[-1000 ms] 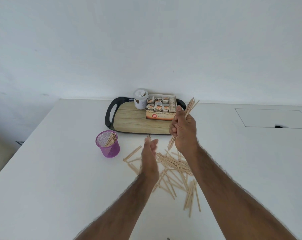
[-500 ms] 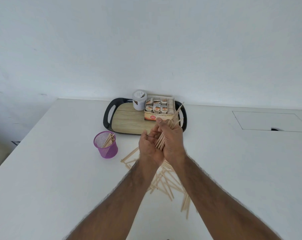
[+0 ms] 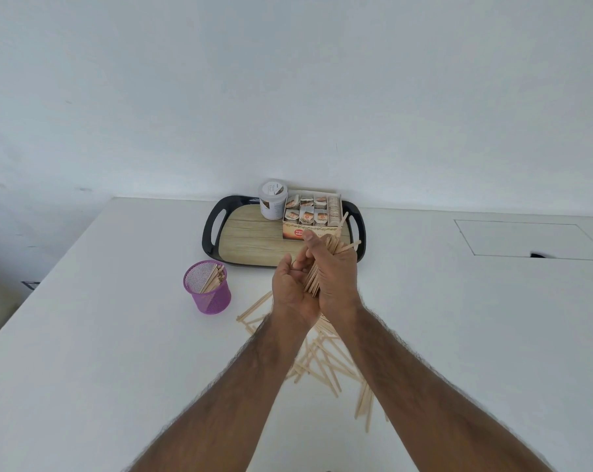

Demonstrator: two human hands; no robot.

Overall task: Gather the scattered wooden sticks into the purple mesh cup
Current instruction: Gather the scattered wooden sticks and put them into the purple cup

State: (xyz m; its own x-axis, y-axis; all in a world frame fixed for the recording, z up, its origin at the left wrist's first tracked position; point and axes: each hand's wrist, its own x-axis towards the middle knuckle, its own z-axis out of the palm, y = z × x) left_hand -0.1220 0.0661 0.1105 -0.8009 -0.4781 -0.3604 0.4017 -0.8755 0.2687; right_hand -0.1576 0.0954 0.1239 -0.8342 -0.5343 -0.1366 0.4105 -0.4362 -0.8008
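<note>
Two hands hold one bundle of sticks (image 3: pixel 317 275) above the table (image 3: pixel 118 335): the right hand (image 3: pixel 337 284) is wrapped tightly round it, the left hand (image 3: pixel 290 294) cups it with bent fingers. Loose sticks (image 3: pixel 325 364) lie scattered beneath the forearms. The purple mesh cup (image 3: pixel 209 296), upright at left, contains several sticks. Beyond it, a tray (image 3: pixel 209 229) bears a jar (image 3: pixel 272 204) and a box (image 3: pixel 310 218)

Pale stick bundle (image 3: pixel 316 273) clasped between my left grip (image 3: pixel 291 294) and right grip (image 3: pixel 337 281); loose sticks (image 3: pixel 325 357) crisscrossed on desk (image 3: pixel 118 335); purple mesh cup (image 3: pixel 210 299) upright, part-filled.
</note>
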